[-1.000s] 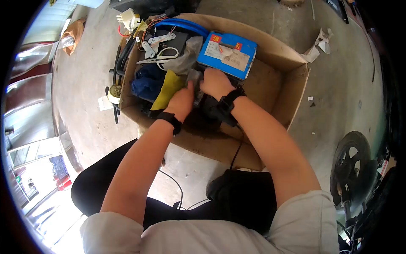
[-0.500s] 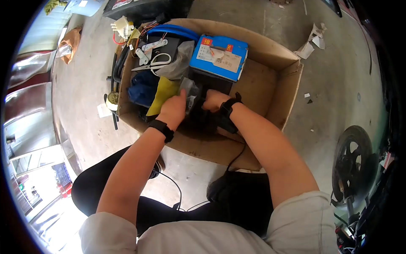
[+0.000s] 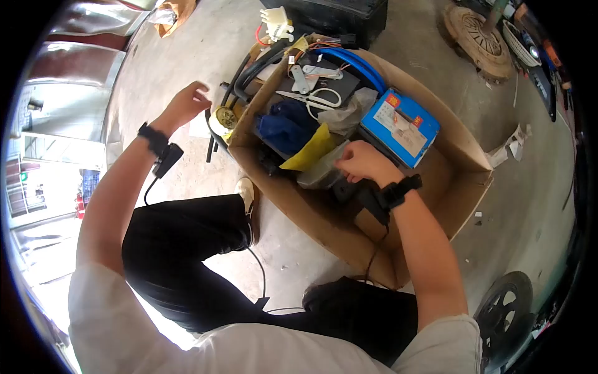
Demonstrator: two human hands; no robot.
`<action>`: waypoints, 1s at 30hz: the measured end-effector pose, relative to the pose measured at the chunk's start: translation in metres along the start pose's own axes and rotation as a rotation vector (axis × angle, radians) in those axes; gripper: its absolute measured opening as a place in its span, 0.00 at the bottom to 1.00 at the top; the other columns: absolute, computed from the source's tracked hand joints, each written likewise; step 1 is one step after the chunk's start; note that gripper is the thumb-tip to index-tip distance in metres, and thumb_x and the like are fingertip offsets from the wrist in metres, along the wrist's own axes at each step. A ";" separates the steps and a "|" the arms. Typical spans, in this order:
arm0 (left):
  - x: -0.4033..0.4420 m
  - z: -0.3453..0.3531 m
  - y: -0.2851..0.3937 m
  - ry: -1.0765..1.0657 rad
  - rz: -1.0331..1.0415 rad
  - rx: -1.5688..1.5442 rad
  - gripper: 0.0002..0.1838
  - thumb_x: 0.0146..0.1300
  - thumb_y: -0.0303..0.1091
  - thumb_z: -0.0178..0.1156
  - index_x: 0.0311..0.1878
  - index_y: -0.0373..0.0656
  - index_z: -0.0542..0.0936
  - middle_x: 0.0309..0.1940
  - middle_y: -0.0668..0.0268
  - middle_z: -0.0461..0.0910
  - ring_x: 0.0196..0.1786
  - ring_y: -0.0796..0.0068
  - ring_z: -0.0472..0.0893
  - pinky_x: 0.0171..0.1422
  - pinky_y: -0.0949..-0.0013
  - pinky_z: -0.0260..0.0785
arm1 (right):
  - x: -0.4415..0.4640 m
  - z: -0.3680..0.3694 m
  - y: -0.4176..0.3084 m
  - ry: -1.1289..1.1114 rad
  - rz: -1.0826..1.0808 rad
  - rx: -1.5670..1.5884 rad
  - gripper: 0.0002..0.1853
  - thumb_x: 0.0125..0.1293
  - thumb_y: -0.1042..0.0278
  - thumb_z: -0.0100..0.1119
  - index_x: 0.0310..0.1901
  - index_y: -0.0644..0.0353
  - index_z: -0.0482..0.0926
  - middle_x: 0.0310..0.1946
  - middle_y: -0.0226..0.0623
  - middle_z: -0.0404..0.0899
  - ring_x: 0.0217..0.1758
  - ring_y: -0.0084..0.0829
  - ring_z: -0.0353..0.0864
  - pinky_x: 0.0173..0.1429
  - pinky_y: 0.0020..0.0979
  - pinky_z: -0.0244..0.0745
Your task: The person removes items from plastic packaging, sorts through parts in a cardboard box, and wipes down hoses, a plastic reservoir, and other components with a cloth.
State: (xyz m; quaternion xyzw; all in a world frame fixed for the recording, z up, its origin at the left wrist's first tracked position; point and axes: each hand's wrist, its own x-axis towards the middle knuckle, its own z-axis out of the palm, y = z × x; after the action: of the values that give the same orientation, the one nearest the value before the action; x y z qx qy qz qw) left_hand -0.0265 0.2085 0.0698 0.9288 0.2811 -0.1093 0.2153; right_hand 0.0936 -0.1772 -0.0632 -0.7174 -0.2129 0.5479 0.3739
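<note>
My left hand point(image 3: 182, 107) is outside the cardboard box point(image 3: 299, 218), on its left, near black hoses point(image 3: 240, 75) and a round yellowish part point(image 3: 224, 117). Its fingers are loosely bent and apart, with nothing in them. Over the middle of the box, my right hand point(image 3: 366, 162) has its fingertips pinched together at the right end of a clear plastic bag point(image 3: 321, 171); what they hold, if anything, is hidden. A yellow cloth point(image 3: 309, 149) lies beside the bag, with a dark blue cloth point(image 3: 286, 128) left of it. The blue printed box point(image 3: 402, 128) sits behind my right hand.
White-handled scissors point(image 3: 324, 98), grey metal brackets point(image 3: 302, 80) and a coiled blue hose point(image 3: 358, 65) lie at the box's back. A white plastic part point(image 3: 277, 25) is behind it. A black case point(image 3: 336, 19) stands beyond. A black wheel point(image 3: 507, 311) is at right.
My left hand has left the plastic bag and moved out past the box's left side, opening. My right hand has risen over the bag. The view has shifted, so the box appears farther right.
</note>
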 end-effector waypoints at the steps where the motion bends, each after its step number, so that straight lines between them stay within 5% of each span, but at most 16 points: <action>1: 0.014 0.006 -0.038 0.035 -0.117 0.012 0.19 0.56 0.39 0.63 0.46 0.37 0.74 0.31 0.60 0.79 0.36 0.71 0.79 0.39 0.66 0.72 | 0.001 0.002 -0.001 0.043 -0.029 0.041 0.15 0.56 0.61 0.62 0.27 0.68 0.75 0.19 0.41 0.77 0.19 0.30 0.79 0.26 0.29 0.75; 3: 0.030 0.017 -0.070 -0.176 -0.497 -0.075 0.27 0.55 0.47 0.63 0.48 0.34 0.74 0.37 0.56 0.80 0.38 0.65 0.79 0.42 0.61 0.72 | -0.004 0.003 -0.008 0.088 -0.025 0.063 0.14 0.57 0.61 0.61 0.28 0.67 0.74 0.18 0.40 0.77 0.20 0.28 0.78 0.26 0.28 0.74; 7: 0.042 0.068 -0.100 -0.094 -0.601 -0.095 0.32 0.53 0.54 0.64 0.47 0.32 0.74 0.41 0.55 0.76 0.45 0.62 0.77 0.46 0.59 0.73 | -0.015 0.000 -0.018 0.123 -0.078 0.193 0.13 0.59 0.63 0.60 0.31 0.66 0.73 0.19 0.37 0.77 0.20 0.25 0.78 0.25 0.27 0.72; 9: 0.055 0.099 -0.119 -0.099 -0.706 -0.073 0.25 0.50 0.48 0.67 0.44 0.37 0.78 0.32 0.59 0.80 0.39 0.59 0.80 0.39 0.60 0.74 | -0.013 0.001 -0.015 0.199 -0.121 0.199 0.12 0.59 0.63 0.60 0.30 0.65 0.73 0.20 0.36 0.77 0.21 0.25 0.78 0.26 0.26 0.72; 11: 0.082 0.139 -0.199 -0.047 -0.369 0.113 0.25 0.50 0.45 0.65 0.40 0.29 0.77 0.30 0.53 0.80 0.31 0.58 0.81 0.31 0.62 0.75 | -0.013 -0.007 -0.014 0.257 -0.144 0.186 0.11 0.60 0.64 0.60 0.32 0.65 0.73 0.22 0.36 0.78 0.24 0.24 0.79 0.28 0.25 0.73; 14: 0.083 0.130 -0.204 -0.018 -0.138 0.194 0.20 0.51 0.40 0.63 0.35 0.27 0.77 0.26 0.50 0.80 0.24 0.57 0.81 0.27 0.64 0.76 | -0.019 -0.012 -0.016 0.259 -0.171 0.197 0.11 0.61 0.64 0.59 0.33 0.64 0.73 0.24 0.35 0.78 0.26 0.24 0.79 0.29 0.24 0.75; 16: 0.081 0.107 -0.166 0.038 -0.212 -0.012 0.18 0.54 0.40 0.62 0.34 0.31 0.78 0.21 0.55 0.78 0.20 0.61 0.79 0.26 0.66 0.75 | -0.022 -0.015 -0.020 0.273 -0.235 0.268 0.13 0.60 0.63 0.60 0.31 0.65 0.73 0.21 0.35 0.77 0.23 0.23 0.78 0.27 0.24 0.72; 17: 0.065 0.075 -0.100 0.133 -0.449 -0.273 0.16 0.55 0.41 0.61 0.33 0.32 0.78 0.19 0.58 0.76 0.19 0.63 0.78 0.27 0.68 0.75 | -0.022 -0.018 -0.024 0.251 -0.278 0.330 0.13 0.60 0.62 0.61 0.32 0.65 0.74 0.22 0.35 0.78 0.23 0.23 0.78 0.28 0.24 0.72; 21: 0.038 0.016 0.025 0.055 -0.099 -0.409 0.22 0.59 0.43 0.59 0.47 0.33 0.75 0.33 0.61 0.78 0.36 0.75 0.80 0.40 0.72 0.76 | -0.037 -0.022 -0.052 0.191 -0.390 0.532 0.19 0.59 0.57 0.64 0.39 0.67 0.73 0.27 0.36 0.78 0.26 0.24 0.79 0.31 0.23 0.75; 25: -0.001 0.021 0.139 -0.358 0.237 -0.681 0.26 0.63 0.42 0.56 0.57 0.33 0.68 0.45 0.59 0.77 0.46 0.74 0.79 0.54 0.76 0.72 | -0.042 -0.025 -0.063 0.259 -0.437 0.686 0.30 0.56 0.51 0.67 0.47 0.71 0.69 0.31 0.40 0.77 0.29 0.24 0.79 0.34 0.24 0.77; 26: -0.009 0.035 0.157 -0.409 0.254 -0.672 0.25 0.64 0.43 0.56 0.57 0.34 0.68 0.45 0.59 0.77 0.47 0.73 0.78 0.55 0.75 0.71 | -0.043 -0.029 -0.062 0.226 -0.466 0.659 0.35 0.54 0.48 0.67 0.49 0.72 0.66 0.31 0.42 0.77 0.28 0.24 0.79 0.34 0.25 0.77; 30: -0.036 0.099 0.198 -0.444 0.240 -0.628 0.26 0.64 0.40 0.56 0.61 0.36 0.64 0.48 0.58 0.75 0.51 0.71 0.76 0.59 0.70 0.69 | -0.053 -0.048 -0.044 0.451 -0.394 0.466 0.28 0.54 0.50 0.67 0.41 0.69 0.70 0.27 0.41 0.77 0.25 0.26 0.79 0.29 0.24 0.76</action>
State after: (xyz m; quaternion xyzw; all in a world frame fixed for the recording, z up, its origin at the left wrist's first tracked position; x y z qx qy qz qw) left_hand 0.0492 -0.0025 0.0611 0.7980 0.1368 -0.1901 0.5552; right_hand 0.1269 -0.2018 0.0093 -0.6609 -0.1290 0.3275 0.6628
